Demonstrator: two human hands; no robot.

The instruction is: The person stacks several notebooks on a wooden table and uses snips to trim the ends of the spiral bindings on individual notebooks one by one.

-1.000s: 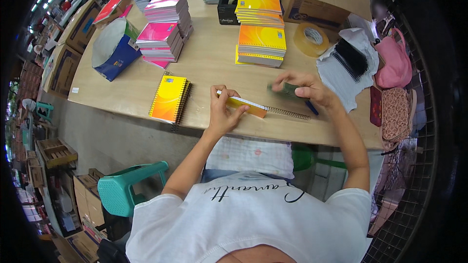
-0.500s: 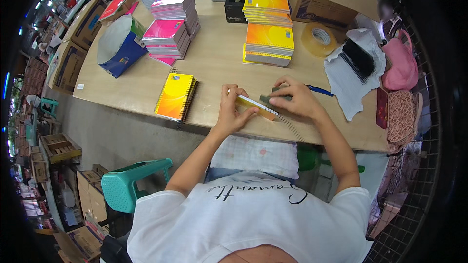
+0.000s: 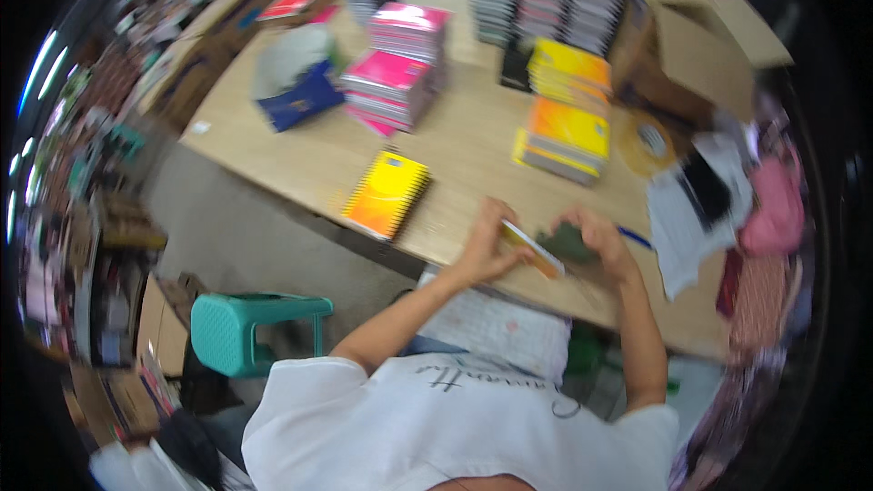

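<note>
My left hand (image 3: 485, 250) grips a small yellow-orange notebook (image 3: 534, 249), tilted on edge with its white page edges up, at the table's near side. Just right of it, my right hand (image 3: 597, 235) is closed on a dark green flat piece (image 3: 564, 245), whose kind the blur hides. A thin coil trails from the notebook's lower right end, too smeared to make out well. Left of my hands, a pile of yellow notebooks with black spiral binding (image 3: 386, 194) lies at the table edge.
Yellow notebook stacks (image 3: 566, 141) and pink notebook stacks (image 3: 389, 80) stand farther back. To the right are a tape roll (image 3: 644, 143), a blue pen (image 3: 635, 237), a black brush (image 3: 705, 189) on white cloth and a pink bag (image 3: 771, 207). A green stool (image 3: 232, 332) stands at left.
The view has swung and blurred, shifting the table things rightward and the hands lower in the picture. My left hand still holds the notebook; the green piece shows more fully under my right hand.
</note>
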